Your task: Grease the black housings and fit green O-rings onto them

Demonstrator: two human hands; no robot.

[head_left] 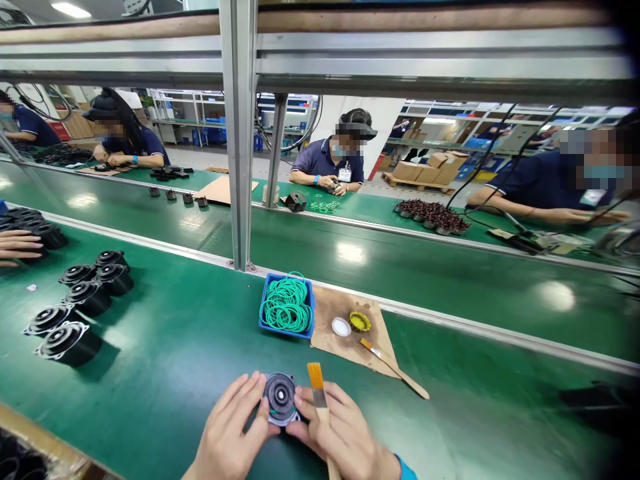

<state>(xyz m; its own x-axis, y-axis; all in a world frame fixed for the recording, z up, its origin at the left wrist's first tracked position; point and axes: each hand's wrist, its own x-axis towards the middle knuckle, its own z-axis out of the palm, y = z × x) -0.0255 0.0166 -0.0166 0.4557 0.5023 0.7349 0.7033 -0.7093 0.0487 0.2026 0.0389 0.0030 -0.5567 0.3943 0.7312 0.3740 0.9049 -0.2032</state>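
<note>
A round black motor housing (281, 395) with a silvery flange sits between my two hands at the front of the green bench. My left hand (230, 427) grips its left side, fingertips on the rim. On the other side, the fingers of my right hand (345, 430) press against the housing. That same hand also holds a flat paintbrush (318, 393), its orange bristles pointing up. A bit of green, looking like a ring, shows at the housing's lower edge. Beyond my hands, a blue bin (262, 325) holds many green rubber rings (287, 305).
Stained cardboard (327, 303) carries a yellow-rimmed pot (359, 322), a white lid (341, 327) and a second brush (395, 367). Several black housings (70, 343) stand at left, near another person's hand (17, 248). A metal post (240, 147) rises behind the bin. Co-workers sit across the line.
</note>
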